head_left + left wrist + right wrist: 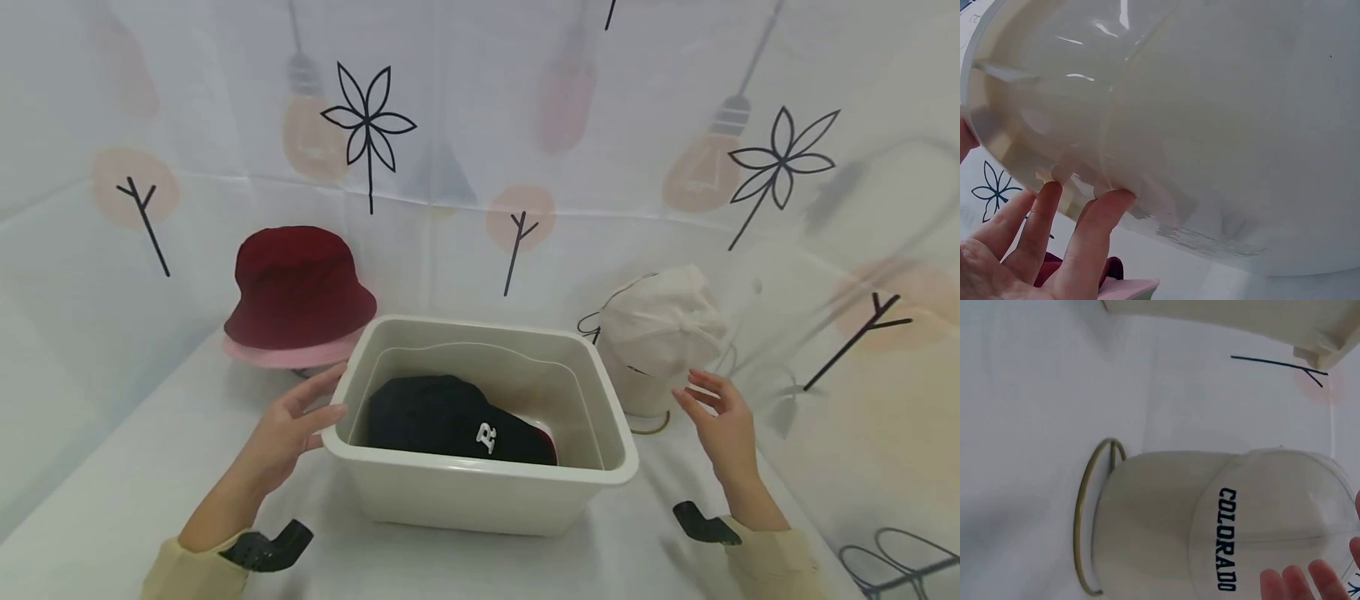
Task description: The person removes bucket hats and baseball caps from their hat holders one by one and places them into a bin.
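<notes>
My left hand [288, 429] is at the left end of an off-white plastic bin [480, 492], its fingers fairly straight. In the left wrist view, fingertips [1116, 199] touch the bin's outer wall just below the rim. Inside the bin lies a black baseball cap [427, 412] with a white letter R. My right hand [723, 425] hovers empty with loosely bent fingers, close in front of a cream baseball cap [660, 321]. In the right wrist view, that cap shows "COLORADO" lettering, and it sits on a stand with a gold-coloured wire base [1079, 519].
Behind the bin at the left, a dark red bucket hat [300, 287] rests over a pink brim [281, 354]. A white cloth [465, 567] covers the table, and a patterned curtain [465, 108] hangs behind everything.
</notes>
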Demonstrator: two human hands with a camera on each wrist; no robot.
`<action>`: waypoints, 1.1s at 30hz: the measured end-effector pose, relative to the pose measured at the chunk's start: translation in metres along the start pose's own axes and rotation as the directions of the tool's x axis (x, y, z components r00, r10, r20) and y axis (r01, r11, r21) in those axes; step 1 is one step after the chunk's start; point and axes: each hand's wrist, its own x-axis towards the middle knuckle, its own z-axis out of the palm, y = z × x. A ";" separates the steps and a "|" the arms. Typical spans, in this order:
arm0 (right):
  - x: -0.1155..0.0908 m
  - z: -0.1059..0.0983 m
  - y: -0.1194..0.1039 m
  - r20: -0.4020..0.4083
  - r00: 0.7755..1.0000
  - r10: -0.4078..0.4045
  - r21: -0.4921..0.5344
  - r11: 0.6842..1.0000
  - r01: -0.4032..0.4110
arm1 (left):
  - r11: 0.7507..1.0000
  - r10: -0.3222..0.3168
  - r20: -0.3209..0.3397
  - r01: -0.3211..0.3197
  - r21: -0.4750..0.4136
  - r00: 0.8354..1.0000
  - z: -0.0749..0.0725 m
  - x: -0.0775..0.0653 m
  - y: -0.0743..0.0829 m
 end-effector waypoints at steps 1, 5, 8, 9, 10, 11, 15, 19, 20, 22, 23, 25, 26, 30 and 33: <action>0.002 -0.003 -0.007 -0.009 1.000 0.009 -0.012 1.000 -0.009 | 1.000 -0.001 0.001 0.001 0.000 1.000 0.000 0.000 0.000; 0.015 -0.012 -0.024 -0.010 0.998 0.061 -0.107 0.992 -0.061 | 1.000 -0.005 0.005 0.005 0.002 1.000 0.000 0.001 -0.001; 0.029 -0.017 -0.027 0.000 0.997 0.072 -0.144 0.987 -0.071 | 1.000 -0.011 0.008 0.011 0.008 1.000 -0.001 0.002 0.001; 0.033 -0.019 -0.027 0.005 0.998 0.069 -0.150 0.986 -0.068 | 1.000 -0.013 0.010 0.013 0.010 1.000 -0.001 0.002 0.002; 0.037 -0.021 -0.027 0.014 0.998 0.068 -0.155 0.986 -0.065 | 1.000 -0.015 0.012 0.015 0.012 1.000 -0.001 0.002 0.002; 0.040 -0.022 -0.027 0.027 0.998 0.065 -0.162 0.985 -0.060 | 1.000 -0.018 0.014 0.018 0.012 1.000 -0.002 0.002 0.003; 0.052 -0.029 -0.026 0.125 0.992 0.021 -0.165 0.986 0.000 | 1.000 -0.023 0.031 0.023 0.017 0.999 -0.002 0.002 0.005; 0.062 -0.035 -0.025 0.252 0.967 -0.043 -0.081 0.994 0.066 | 1.000 -0.022 0.050 0.021 0.015 0.999 -0.002 0.002 0.006; 0.065 -0.036 -0.025 0.277 0.959 -0.052 -0.060 0.996 0.071 | 1.000 -0.023 0.055 0.022 0.014 0.998 -0.002 0.001 0.007; 0.068 -0.037 -0.025 0.317 0.947 -0.051 -0.034 0.997 0.065 | 1.000 -0.028 0.061 0.027 0.015 0.998 -0.002 0.001 0.008; 0.069 -0.038 -0.025 0.331 0.943 -0.046 -0.028 0.998 0.058 | 0.999 -0.029 0.065 0.028 0.015 0.997 -0.002 0.001 0.008; 0.071 -0.038 -0.025 0.347 0.937 -0.030 -0.035 0.998 0.045 | 0.999 -0.030 0.068 0.029 0.020 0.997 -0.002 0.002 0.008; 0.072 -0.038 -0.025 0.350 0.937 -0.025 -0.038 0.998 0.041 | 0.999 -0.029 0.069 0.027 0.021 0.997 -0.002 0.002 0.008; 0.075 -0.036 -0.029 0.342 0.939 -0.016 -0.049 0.998 0.035 | 0.999 -0.027 0.067 0.025 0.026 0.997 -0.003 0.002 0.008; 0.077 -0.033 -0.031 0.322 0.947 -0.013 -0.041 0.999 0.028 | 0.999 -0.029 0.061 0.028 0.023 0.998 -0.004 0.002 0.009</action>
